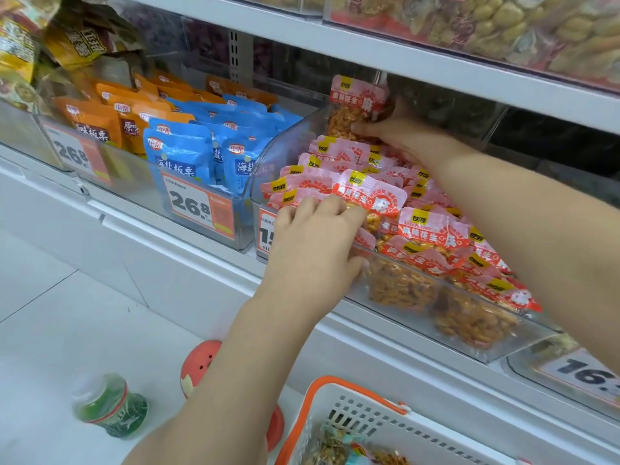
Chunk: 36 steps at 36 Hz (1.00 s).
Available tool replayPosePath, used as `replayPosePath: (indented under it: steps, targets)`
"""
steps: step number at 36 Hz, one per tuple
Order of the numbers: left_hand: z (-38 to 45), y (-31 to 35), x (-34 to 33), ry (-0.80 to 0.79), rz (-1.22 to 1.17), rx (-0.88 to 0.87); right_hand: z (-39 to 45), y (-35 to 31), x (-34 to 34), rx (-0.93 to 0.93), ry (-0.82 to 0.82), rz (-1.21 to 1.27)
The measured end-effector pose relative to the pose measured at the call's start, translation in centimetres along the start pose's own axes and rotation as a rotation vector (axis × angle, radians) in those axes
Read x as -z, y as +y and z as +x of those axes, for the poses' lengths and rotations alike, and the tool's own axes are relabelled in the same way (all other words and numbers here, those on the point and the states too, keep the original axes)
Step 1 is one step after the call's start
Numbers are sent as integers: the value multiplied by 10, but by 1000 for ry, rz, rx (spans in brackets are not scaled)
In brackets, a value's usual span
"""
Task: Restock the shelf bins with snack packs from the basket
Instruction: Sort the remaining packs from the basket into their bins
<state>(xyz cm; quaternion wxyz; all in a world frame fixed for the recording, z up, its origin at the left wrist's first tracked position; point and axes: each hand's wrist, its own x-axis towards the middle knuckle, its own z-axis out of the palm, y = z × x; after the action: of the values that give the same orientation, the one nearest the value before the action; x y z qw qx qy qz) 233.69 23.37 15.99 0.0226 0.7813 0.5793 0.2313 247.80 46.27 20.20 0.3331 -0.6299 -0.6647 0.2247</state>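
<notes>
A clear shelf bin (496, 347) holds several pink-topped peanut packs. My right hand (402, 132) reaches to the back of this bin and grips one upright peanut pack (355, 102) by its lower part. My left hand (315, 239) lies over the bin's front edge, its fingers curled around a front peanut pack (372, 196). The white basket (352, 414) with an orange handle stands on the floor at the bottom, with a few snack packs (339, 448) inside.
Left of the peanut bin stand bins of blue chestnut packs (181, 156) and orange chestnut packs (94, 119), with price tags in front. An upper shelf (402, 58) hangs low over the bins. A green bottle (110, 406) and a red round object (198, 364) lie on the floor.
</notes>
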Motion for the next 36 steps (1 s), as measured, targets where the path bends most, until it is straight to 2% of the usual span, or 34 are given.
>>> replayPosePath:
  steps: [2, 10, 12, 14, 16, 19, 23, 25, 29, 31, 33, 36]
  targets:
    - [1, 0, -1, 4, 0, -1, -1, 0, -4, 8, 33, -50]
    - [1, -1, 3, -24, -23, 5, -23, -9, 10, -94, -34, -133]
    - [-3, 0, 4, 1, -34, 5, -42, -9, 20, -113, -97, -103]
    - [-10, 1, 5, 63, -54, 3, -69, -13, 36, -97, -64, -128]
    - [-20, 4, 3, 148, -72, -1, -104, -15, 55, -38, 31, -111]
    - [-39, 11, -5, 231, -15, -42, -173, -10, 83, 173, 164, 17]
    - [-68, 42, -27, 265, 34, -95, -282, 16, 109, 394, 234, 109]
    - [-85, 62, -44, 206, -3, -124, -330, 41, 112, 447, 249, 75]
    - [-125, 93, -96, -44, -104, -191, -411, 124, 94, 405, 267, -169]
    - [-143, 109, -119, -263, -130, -218, -449, 181, 70, 282, 103, -374]
    - [-158, 120, -145, -475, -152, -230, -479, 233, 49, 144, -177, -537]
    - [-185, 130, -182, -756, -189, -237, -507, 281, 35, -154, -495, -646]
